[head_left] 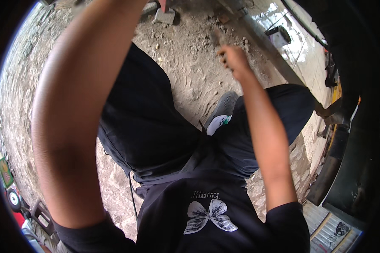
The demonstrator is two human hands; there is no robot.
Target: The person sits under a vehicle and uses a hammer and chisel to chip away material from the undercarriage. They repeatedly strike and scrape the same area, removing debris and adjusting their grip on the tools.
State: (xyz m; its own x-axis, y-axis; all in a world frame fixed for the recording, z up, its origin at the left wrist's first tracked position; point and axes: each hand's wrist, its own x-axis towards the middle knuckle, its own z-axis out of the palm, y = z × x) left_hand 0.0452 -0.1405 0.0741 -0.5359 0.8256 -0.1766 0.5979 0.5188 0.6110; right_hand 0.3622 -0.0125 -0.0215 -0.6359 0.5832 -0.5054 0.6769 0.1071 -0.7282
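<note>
My left forearm reaches up the left side of the head view past the top edge, leaving that hand out of sight. My right hand point(234, 61) is curled around something blurred and dark point(216, 38) just above it, over the dusty, rubbly ground point(190, 55); I cannot make out what it is. A small grey concrete block point(165, 16) lies at the top, with part of a red object point(164, 5) by it.
My bent knees and a grey shoe point(221, 107) are below. A long metal beam point(278, 63) runs along the right, beside a pale tiled surface with a dark-and-white can point(278, 37). Dark cylindrical objects point(329, 168) stand at the right rim, and a small wheeled item point(14, 199) at lower left.
</note>
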